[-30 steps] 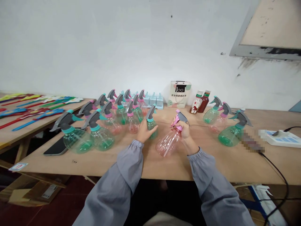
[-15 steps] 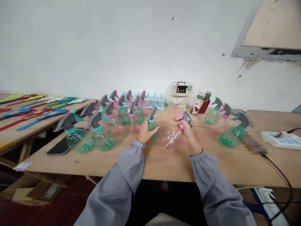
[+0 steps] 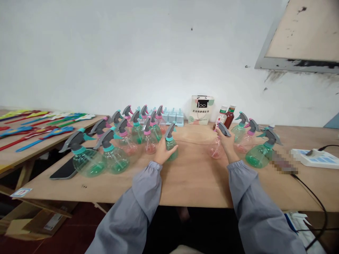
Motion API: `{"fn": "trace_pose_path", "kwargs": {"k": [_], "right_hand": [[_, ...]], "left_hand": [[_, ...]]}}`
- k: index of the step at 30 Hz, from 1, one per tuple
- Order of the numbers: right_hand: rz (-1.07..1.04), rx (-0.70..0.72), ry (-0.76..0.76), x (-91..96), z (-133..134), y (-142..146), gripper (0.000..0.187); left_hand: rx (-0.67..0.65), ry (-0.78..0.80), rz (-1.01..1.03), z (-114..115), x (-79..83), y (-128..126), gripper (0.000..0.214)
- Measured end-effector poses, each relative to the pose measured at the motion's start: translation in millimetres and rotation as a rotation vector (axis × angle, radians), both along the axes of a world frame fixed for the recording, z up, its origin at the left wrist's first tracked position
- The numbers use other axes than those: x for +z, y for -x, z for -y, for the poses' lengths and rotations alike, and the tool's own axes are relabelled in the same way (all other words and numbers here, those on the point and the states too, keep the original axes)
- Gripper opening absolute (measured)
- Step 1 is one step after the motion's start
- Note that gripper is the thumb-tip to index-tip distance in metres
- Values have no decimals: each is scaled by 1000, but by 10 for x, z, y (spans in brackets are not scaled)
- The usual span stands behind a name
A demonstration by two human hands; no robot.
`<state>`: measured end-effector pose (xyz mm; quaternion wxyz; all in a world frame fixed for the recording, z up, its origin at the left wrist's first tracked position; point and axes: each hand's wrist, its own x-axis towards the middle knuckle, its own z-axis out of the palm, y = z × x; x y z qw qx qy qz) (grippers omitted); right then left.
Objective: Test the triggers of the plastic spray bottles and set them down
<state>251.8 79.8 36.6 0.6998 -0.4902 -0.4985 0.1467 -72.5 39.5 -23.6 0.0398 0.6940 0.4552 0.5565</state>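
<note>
My left hand [image 3: 164, 151] is wrapped round a green spray bottle [image 3: 172, 145] with a grey and teal trigger head, upright on the table. My right hand [image 3: 226, 139] grips a pink spray bottle [image 3: 215, 151] by its neck, beneath the grey head; the hand hides most of its trigger. Several green and pink spray bottles [image 3: 116, 160] stand grouped to the left of my left hand. To the right of my right hand are two green bottles and one pink one; the nearest is a green spray bottle [image 3: 257, 155].
A paper bag [image 3: 201, 111] and two sauce bottles [image 3: 230, 115] stand by the wall, beside light-blue containers [image 3: 172, 118]. A phone [image 3: 63, 169] lies at left, a power strip [image 3: 317, 158] at right. Colourful hand-shaped plastic items [image 3: 45, 135] cover the left table.
My right hand has carried the pink spray bottle to the right, towards the bottles there, and it now stands more upright. My left hand stays on the green spray bottle.
</note>
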Motion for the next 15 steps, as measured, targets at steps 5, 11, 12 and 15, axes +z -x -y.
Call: {"fn": "trace_pose_path", "kwargs": {"k": [5,11,12,15], "right_hand": [[81,-28,-55,-125,-22,-29,68],[231,-152,110,-627,264,-86,110],[282,-199,153,-720,313,-110,114],[407,-257,269,-917,360,-201,108]], "left_hand": [[-21,10,0,9,15,-2,63],[-20,28,20,13,6,-8,65],[-24,26,19,12,3,-8,62],[-34,23,17,9,-1,-4,60]]}}
